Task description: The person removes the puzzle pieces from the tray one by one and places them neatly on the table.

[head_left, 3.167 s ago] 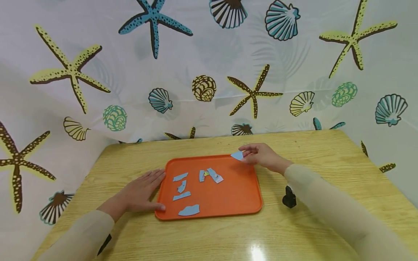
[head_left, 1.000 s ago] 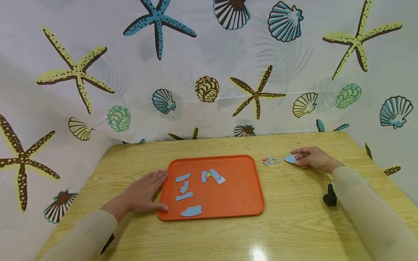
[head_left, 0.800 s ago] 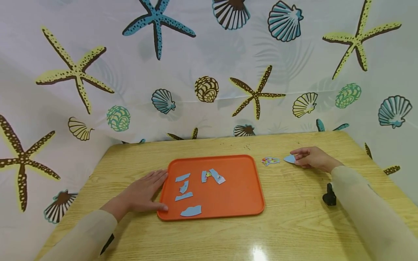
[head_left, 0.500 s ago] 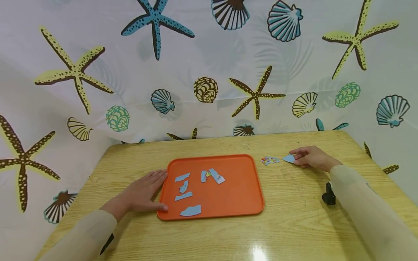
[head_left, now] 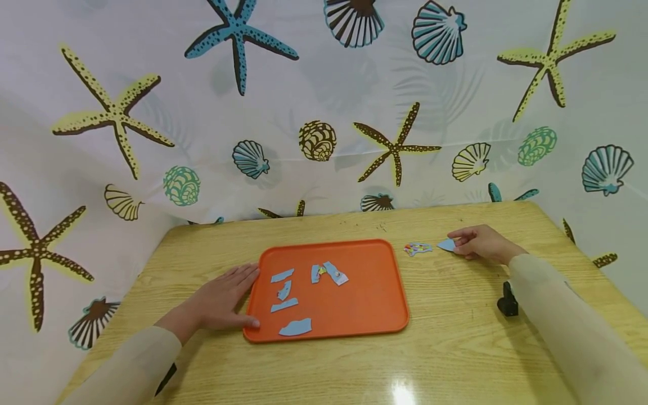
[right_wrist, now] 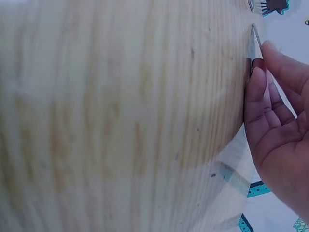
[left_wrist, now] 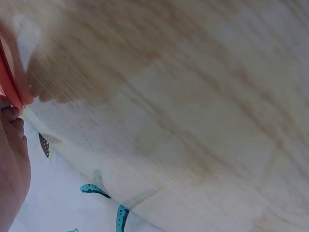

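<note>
On the table right of the orange tray (head_left: 364, 301), my right hand (head_left: 483, 244) pinches a pointed light-blue paper piece (head_left: 446, 244) between thumb and fingers. From the right wrist view, this piece (right_wrist: 258, 39) appears nearly edge-on, close over the wood. A multicoloured cut-out piece with a pale blue border (head_left: 418, 248) lies between it and the tray. My left hand (head_left: 217, 298) rests along the tray's left rim, fingers extended and thumb at the near corner. Several blue paper pieces lie in the tray, among them a wide curved one (head_left: 296, 327) and a slanted strip (head_left: 334, 272).
The wooden table (head_left: 324, 371) extends around the tray. A black object (head_left: 507, 301) shows beneath the right forearm. Behind the table hangs a white cloth (head_left: 283, 95) printed with starfish and shells.
My right hand has carried the pointed blue piece rightward from the tray's far right corner to the table. The multicoloured piece now shows. The left hand stays on the tray rim.
</note>
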`<state>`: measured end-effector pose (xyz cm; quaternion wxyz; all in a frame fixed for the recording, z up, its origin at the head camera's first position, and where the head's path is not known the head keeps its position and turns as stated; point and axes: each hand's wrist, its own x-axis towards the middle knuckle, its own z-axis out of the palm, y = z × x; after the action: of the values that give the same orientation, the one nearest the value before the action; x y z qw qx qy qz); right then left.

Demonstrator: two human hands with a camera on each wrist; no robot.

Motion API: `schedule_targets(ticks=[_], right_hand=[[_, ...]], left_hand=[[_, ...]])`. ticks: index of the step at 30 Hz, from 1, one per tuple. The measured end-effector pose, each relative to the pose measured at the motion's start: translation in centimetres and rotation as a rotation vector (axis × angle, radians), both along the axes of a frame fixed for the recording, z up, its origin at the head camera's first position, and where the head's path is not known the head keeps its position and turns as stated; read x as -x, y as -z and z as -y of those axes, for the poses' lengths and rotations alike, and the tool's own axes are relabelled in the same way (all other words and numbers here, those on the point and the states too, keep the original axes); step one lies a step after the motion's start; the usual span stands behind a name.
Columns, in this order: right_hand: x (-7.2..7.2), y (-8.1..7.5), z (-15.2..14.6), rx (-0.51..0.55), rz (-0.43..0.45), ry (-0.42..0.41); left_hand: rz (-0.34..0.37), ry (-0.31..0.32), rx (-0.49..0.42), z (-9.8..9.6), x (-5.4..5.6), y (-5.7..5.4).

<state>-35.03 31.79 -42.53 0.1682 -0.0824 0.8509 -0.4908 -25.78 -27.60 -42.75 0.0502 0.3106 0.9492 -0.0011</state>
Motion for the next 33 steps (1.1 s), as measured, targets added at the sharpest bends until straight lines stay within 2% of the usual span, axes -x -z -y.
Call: schedule_targets(ticks=[24, 33], right_hand=[[-1.7, -0.2, 1.1, -0.031, -0.015, 0.090], [-2.4, -0.5, 1.3, -0.032, -0.009, 0.104]], left_hand=[[-0.034, 0.037, -0.013, 1.1, 0.1, 0.6], [-0.020, 0.030, -0.015, 1.3, 0.1, 0.5]])
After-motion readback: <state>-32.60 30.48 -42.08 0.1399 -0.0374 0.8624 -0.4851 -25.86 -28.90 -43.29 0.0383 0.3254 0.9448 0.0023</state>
